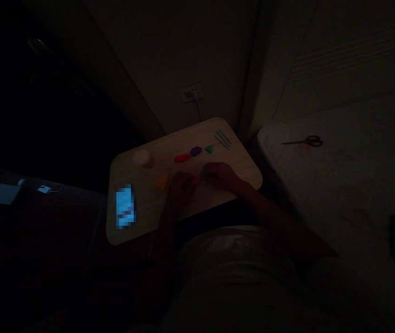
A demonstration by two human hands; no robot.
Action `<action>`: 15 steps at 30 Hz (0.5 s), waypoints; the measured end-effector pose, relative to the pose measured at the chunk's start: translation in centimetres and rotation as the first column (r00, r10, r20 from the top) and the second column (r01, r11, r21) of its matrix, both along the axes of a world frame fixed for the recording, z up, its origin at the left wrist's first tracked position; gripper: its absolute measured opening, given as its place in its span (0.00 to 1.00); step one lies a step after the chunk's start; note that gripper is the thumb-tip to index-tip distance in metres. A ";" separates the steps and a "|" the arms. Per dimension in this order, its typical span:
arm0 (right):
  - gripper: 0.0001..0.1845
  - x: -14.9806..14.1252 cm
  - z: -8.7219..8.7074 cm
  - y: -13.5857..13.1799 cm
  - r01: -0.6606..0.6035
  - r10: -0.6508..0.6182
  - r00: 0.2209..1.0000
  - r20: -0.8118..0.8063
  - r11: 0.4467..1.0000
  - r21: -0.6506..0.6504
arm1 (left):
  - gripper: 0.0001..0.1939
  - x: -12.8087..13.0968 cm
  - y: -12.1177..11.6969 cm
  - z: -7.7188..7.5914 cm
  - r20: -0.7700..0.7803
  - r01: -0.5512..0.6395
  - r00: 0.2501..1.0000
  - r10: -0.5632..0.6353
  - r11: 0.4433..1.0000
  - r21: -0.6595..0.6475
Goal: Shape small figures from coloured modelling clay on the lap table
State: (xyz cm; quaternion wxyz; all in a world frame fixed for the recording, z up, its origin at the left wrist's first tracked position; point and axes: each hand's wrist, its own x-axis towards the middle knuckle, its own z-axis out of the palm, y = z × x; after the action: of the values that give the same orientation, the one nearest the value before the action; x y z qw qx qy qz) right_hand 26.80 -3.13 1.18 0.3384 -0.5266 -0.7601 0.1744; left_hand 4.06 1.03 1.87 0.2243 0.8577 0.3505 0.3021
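The picture is very dark. Over the near part of a small wooden table (141,217), my left hand (181,186) has its fingers closed around a small orange-red piece of modelling clay (195,181). My right hand (221,175) pinches a thin blue-grey stick (202,173), its lower end close to that piece. Whether the two touch is hard to see. Behind my hands lie a red clay lump (182,158), a purple clay lump (196,151) and a green clay lump (209,149). A yellow-orange clay lump (161,181) rests left of my left hand.
Three thin sticks (222,138) lie at the back right of the table. A tub with a pale lid (142,158) stands at the left, behind a lit phone (125,206). Scissors (304,141) lie on a pale surface at right. A plugged socket (191,92) is on the wall.
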 end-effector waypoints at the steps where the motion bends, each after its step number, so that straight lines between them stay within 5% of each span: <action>1: 0.08 0.0 0.0 0.0 -0.005 0.005 1.000 0.012 1.000 -0.005 | 0.04 0.0 0.0 0.1 -0.012 0.003 1.000 -0.003 1.000 0.002; 15: 0.10 -1.6 0.6 0.3 -0.004 0.001 0.993 0.122 1.000 0.024 | 0.06 -0.4 -0.5 -0.1 -0.127 -0.015 0.992 0.025 0.997 0.079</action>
State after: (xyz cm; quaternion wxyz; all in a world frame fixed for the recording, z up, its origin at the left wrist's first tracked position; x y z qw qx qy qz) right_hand 25.21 -2.81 1.76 0.2975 -0.5312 -0.7820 0.1333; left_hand 3.61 0.54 1.78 0.1646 0.8797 0.3607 0.2624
